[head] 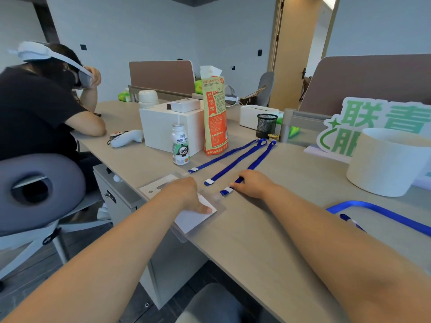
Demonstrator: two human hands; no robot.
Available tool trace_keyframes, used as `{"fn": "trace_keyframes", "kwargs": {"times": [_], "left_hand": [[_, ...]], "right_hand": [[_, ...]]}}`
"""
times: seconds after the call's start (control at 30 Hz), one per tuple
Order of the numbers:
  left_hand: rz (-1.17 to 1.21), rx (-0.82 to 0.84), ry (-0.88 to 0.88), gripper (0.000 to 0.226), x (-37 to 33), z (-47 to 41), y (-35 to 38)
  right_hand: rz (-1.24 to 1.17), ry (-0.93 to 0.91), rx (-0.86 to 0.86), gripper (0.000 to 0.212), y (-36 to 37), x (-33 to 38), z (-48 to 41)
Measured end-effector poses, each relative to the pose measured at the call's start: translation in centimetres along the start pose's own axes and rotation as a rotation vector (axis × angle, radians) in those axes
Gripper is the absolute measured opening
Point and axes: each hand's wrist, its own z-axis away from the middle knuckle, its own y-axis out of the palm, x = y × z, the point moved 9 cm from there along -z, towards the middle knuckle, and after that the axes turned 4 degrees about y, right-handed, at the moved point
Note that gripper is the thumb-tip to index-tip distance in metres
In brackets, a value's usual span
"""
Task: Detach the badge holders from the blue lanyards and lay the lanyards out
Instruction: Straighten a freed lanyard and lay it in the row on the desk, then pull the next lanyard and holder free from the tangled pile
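**Desk inventory: lanyards and holders**

Black mesh cup [266, 125], contents not visible. White bucket [387, 161], interior hidden. Blue lanyards [235, 169], flat ribbon with white clip ends, lie parallel on the table [268, 229]. Left hand [186, 194] presses flat on a clear badge holder [196, 219] at the table's edge. Right hand [253, 184] presses fingers flat on the nearest lanyard.

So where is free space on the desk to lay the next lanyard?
Bare grey desk lies between the right straightened blue lanyard and the white round tub. It is crowded around the white box and orange snack bag.
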Motion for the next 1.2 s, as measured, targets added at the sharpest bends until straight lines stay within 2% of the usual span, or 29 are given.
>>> {"fn": "trace_keyframes", "kwargs": {"times": [0.17,0.37,0.63,0.77,0.9,1.2], "left_hand": [[-0.076,0.007,-0.006,0.075,0.7,-0.6,0.6],[-0.021,0.016,0.022,0.07,0.6,-0.9,0.6],[0.093,-0.155,0.121,0.044,-2.4,-0.7,-2.5],[0.132,-0.218,0.25,0.03,-6.5,-0.5,-2.7],[0.211,-0.212,0.414,0.016,-11.2,-0.5,-1.6],[0.272,-0.173,0.776,0.022,-23.3,2.2,0.6]], "right_hand": [[-0.026,0.039,0.027,0.046,0.4,0.0,-0.3],[-0.041,0.028,0.042,0.045,0.2,0.2,0.1],[-0.061,0.012,-0.055,0.044,-2.6,-0.8,1.9],[-0.068,0.039,-0.096,0.036,-3.9,-3.5,3.9],[-0.03,0.093,-0.147,0.029,-5.4,-7.7,7.1],[-0.07,0.279,-0.303,0.019,-9.0,-17.5,18.4]]}}
